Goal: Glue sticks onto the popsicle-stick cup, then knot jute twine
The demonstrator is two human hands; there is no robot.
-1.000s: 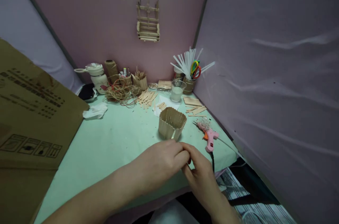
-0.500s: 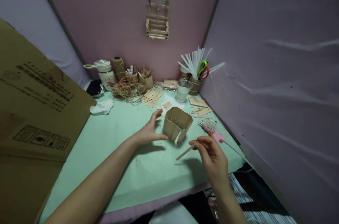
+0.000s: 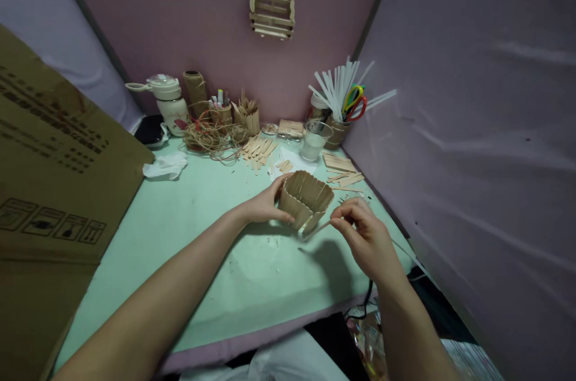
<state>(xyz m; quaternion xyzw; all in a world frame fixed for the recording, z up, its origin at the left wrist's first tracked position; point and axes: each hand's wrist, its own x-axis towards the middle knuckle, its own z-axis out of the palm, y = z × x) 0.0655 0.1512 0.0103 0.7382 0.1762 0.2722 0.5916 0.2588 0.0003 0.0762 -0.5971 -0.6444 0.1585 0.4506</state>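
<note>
A small basket made of craft sticks [image 3: 294, 204] stands slightly tilted near the middle of the table, its open top facing up. My left hand [image 3: 270, 204] grips its left side, thumb at the front and fingers behind. Pinched between the thumb and fingers of my right hand [image 3: 360, 228] is a craft stick [image 3: 318, 230], whose far end points at the basket's front lower edge. Whether the stick touches the basket I cannot tell. Behind my right hand, pointed tool tips [image 3: 342, 200] show; the rest of that tool is mostly hidden.
Loose craft sticks [image 3: 258, 150] and a tangle of twine [image 3: 211, 138] lie at the back. A plastic cup [image 3: 314, 144] stands near a holder with white glue sticks [image 3: 337, 90] and scissors [image 3: 357, 104]. A cardboard box [image 3: 58, 189] blocks the left; a tissue [image 3: 165, 166] lies beside it.
My left hand has moved right and closed on the basket, which is now tilted a little. My right hand has brought the craft stick up to the basket's front. The whole view has shifted.
</note>
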